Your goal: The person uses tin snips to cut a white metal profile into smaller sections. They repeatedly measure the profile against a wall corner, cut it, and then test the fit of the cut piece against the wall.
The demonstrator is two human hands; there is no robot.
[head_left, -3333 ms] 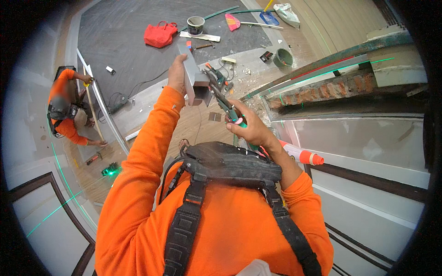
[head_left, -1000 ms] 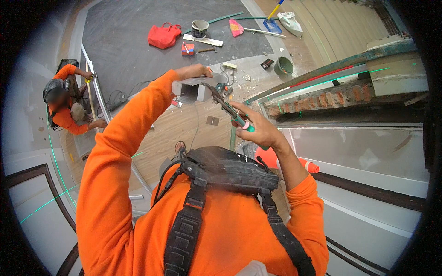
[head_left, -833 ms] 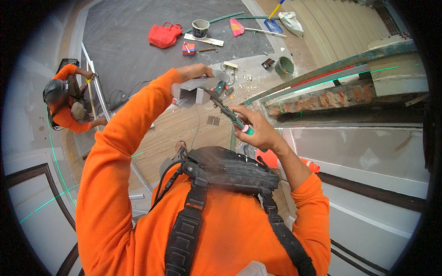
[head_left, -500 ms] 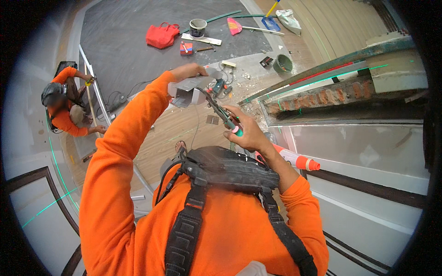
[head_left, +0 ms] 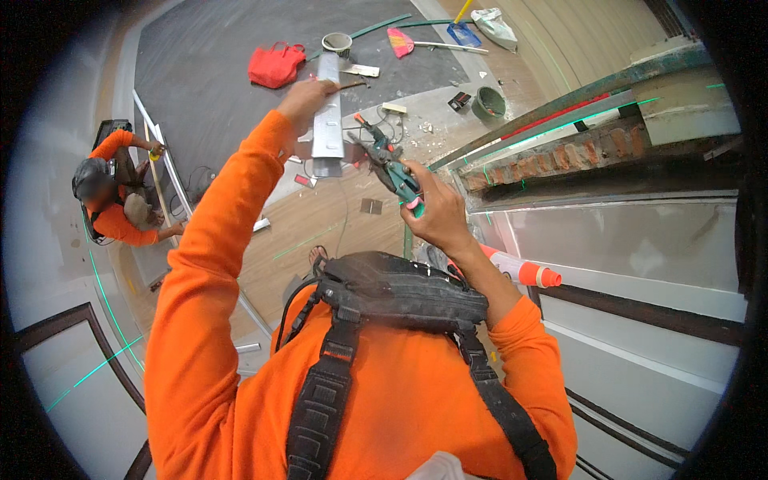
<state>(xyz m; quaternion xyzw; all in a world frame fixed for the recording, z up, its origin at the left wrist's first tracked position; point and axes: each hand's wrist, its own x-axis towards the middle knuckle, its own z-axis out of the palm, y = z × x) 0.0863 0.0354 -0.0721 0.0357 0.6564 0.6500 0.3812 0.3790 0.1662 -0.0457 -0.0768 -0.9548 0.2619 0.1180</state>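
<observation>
Two grips are occupied. Above the floor (head_left: pixel 280 216), the silver metal channel (head_left: pixel 328 132) is grasped by the left grip (head_left: pixel 308 102). Just right of the channel, green-handled snips (head_left: pixel 406 188) are grasped by the right grip (head_left: pixel 440 210); whether the channel is touched by the blades cannot be told. Left of its far end, a red bag (head_left: pixel 276 66) is seen; just beyond that end, a bucket (head_left: pixel 337 42). Apparently the channel is being positioned for trimming. Next, steady support of it and careful alignment of the blades with its edge would be called for.
</observation>
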